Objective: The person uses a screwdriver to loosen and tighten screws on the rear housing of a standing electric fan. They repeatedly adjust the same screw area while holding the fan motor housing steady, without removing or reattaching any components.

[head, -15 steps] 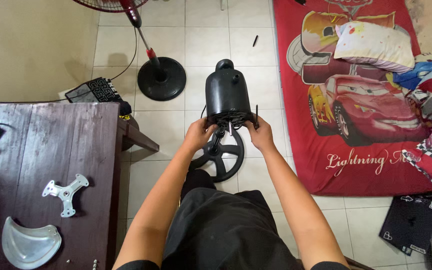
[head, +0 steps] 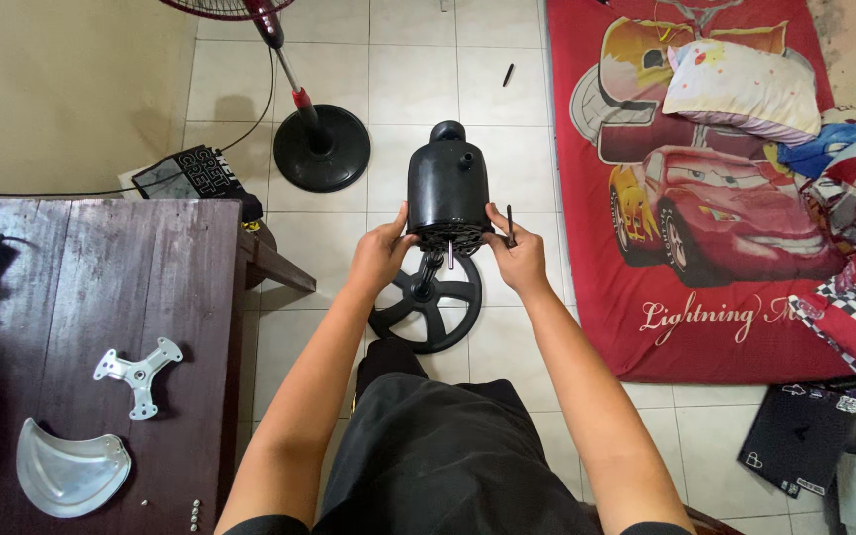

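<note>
Your left hand (head: 380,256) and right hand (head: 517,260) each grip a side of the black fan motor housing (head: 448,188), holding it up over the tiled floor (head: 408,89); the right also pinches a thin dark tool (head: 509,224). A black spoked wheel (head: 426,309) lies below, and a metal bracket (head: 139,374) rests on the dark surface (head: 71,287).

red fan head (head: 225,8) cut off at top left edge, black wheel-shaped part (head: 428,312) partly hidden behind hands, tiny screws (head: 193,511) at lower left too small to tell

Two hands (head: 380,260) (head: 520,260) are counted, one black motor housing (head: 448,188), one spoked wheel (head: 428,309), one table (head: 81,287), one pillow (head: 740,89).
</note>
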